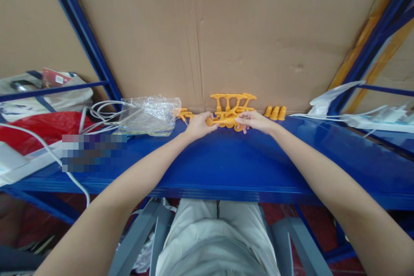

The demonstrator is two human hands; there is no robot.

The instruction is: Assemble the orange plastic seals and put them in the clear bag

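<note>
My left hand (199,126) and my right hand (256,121) meet near the back of the blue table. Both have their fingers closed on an orange-yellow plastic piece (226,121) that lies level between them, with a rounded cup-like end by the left fingers. Whether it is one part or two joined ones I cannot tell. Just behind and under it is a pile of similar plastic pieces (241,110). Several T-shaped plastic pieces (228,98) lean in a row against the cardboard. Three small cup-shaped pieces (274,113) stand to the right of my right hand.
A cardboard sheet (258,30) walls off the back of the blue table (226,159). Clear plastic bags (148,114) lie left of my left hand, beside white cables (103,108) and a red bag (42,127). A white power strip (388,123) sits at the right.
</note>
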